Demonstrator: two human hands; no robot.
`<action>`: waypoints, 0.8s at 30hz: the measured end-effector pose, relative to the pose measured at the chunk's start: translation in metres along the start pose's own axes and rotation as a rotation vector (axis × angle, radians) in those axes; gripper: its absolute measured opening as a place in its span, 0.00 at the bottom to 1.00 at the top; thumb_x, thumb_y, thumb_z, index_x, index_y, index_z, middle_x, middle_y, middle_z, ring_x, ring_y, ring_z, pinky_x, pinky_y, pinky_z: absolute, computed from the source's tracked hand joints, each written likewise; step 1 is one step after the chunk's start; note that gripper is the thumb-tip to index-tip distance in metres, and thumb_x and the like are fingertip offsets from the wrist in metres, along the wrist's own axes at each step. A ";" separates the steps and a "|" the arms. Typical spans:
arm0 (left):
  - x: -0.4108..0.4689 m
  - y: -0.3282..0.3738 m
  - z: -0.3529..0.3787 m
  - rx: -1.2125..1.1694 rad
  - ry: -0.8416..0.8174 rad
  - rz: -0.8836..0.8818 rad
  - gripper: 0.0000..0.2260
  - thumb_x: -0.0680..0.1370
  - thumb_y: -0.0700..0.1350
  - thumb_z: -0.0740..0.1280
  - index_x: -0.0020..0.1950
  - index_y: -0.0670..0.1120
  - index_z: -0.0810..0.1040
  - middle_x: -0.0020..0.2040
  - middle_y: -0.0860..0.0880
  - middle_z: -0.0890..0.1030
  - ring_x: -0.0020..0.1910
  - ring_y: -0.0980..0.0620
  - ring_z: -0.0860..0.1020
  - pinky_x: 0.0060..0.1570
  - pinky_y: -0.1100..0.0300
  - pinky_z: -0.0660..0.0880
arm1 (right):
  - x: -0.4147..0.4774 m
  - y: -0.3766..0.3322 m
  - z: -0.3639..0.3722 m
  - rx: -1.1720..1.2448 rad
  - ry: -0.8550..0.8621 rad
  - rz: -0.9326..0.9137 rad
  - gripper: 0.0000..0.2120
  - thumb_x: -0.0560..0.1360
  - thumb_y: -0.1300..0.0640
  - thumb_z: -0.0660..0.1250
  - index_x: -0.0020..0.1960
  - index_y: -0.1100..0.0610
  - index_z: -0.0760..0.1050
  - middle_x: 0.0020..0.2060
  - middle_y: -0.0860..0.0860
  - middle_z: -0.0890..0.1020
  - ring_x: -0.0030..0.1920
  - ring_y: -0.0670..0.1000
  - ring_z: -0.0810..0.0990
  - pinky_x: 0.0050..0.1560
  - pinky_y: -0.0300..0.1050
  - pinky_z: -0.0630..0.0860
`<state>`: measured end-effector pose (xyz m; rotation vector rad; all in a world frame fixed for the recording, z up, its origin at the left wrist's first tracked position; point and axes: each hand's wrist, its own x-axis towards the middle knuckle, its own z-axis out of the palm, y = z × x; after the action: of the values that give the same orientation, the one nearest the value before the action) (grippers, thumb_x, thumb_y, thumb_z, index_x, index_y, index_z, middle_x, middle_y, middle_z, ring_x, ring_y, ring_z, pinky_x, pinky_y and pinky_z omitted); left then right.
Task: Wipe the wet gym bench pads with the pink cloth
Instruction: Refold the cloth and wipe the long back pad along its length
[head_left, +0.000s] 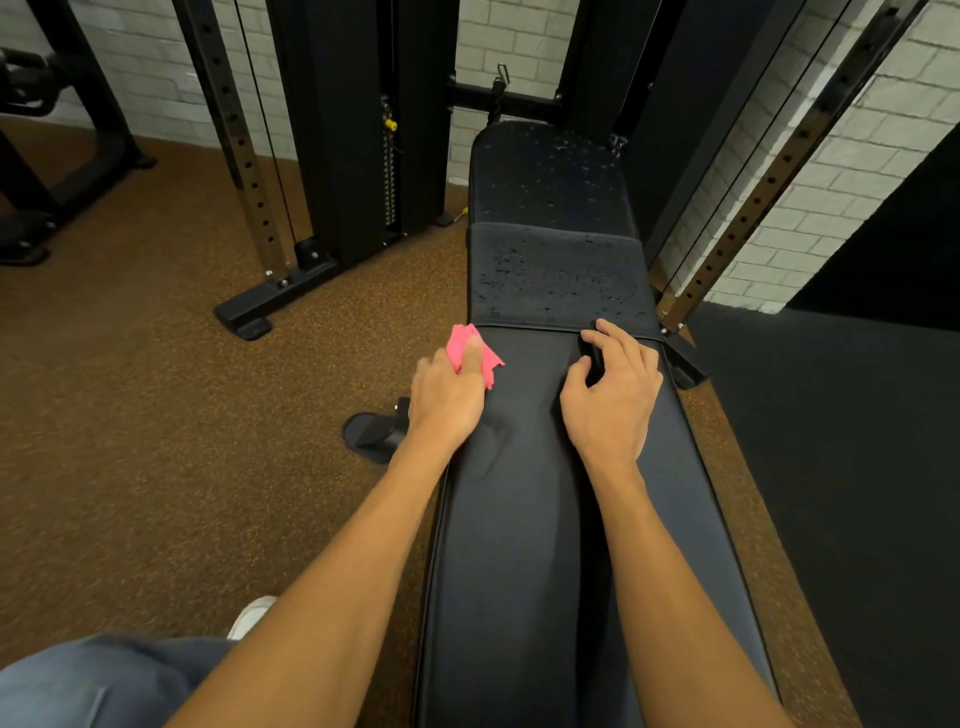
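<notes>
While the left hand (449, 397) pinches the pink cloth (470, 353) at the near pad's (519, 519) edge, the right hand (613, 395) rests open alongside; droplets on the pads ahead (558, 270) may smear if the small bunched cloth saturates.

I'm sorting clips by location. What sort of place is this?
Most likely a gym: a padded bench beaded with water, a cable machine's weight stack, and perforated rack uprights on speckled rubber flooring.
</notes>
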<state>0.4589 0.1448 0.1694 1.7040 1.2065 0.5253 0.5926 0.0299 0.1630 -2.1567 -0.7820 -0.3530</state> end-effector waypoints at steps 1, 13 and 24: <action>-0.002 -0.001 0.001 0.015 0.012 -0.003 0.30 0.86 0.66 0.51 0.72 0.44 0.74 0.66 0.42 0.77 0.64 0.42 0.76 0.65 0.47 0.70 | 0.000 0.000 0.000 -0.003 0.002 -0.003 0.15 0.80 0.57 0.67 0.66 0.51 0.83 0.70 0.44 0.80 0.69 0.48 0.71 0.68 0.41 0.62; -0.065 -0.020 -0.004 0.050 0.079 0.085 0.21 0.88 0.60 0.54 0.67 0.44 0.72 0.57 0.37 0.81 0.56 0.35 0.80 0.56 0.45 0.76 | 0.000 -0.001 0.001 0.000 0.006 0.000 0.15 0.80 0.58 0.66 0.65 0.51 0.82 0.70 0.43 0.80 0.69 0.48 0.71 0.68 0.42 0.62; -0.007 0.014 0.000 -0.010 0.032 -0.024 0.26 0.87 0.63 0.50 0.70 0.44 0.71 0.57 0.39 0.77 0.55 0.38 0.79 0.60 0.45 0.77 | -0.001 -0.002 0.000 -0.012 0.005 0.011 0.15 0.80 0.58 0.66 0.65 0.51 0.82 0.70 0.43 0.80 0.70 0.48 0.71 0.67 0.36 0.54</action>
<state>0.4628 0.1375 0.1824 1.6765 1.2440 0.5451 0.5907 0.0306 0.1637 -2.1693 -0.7669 -0.3584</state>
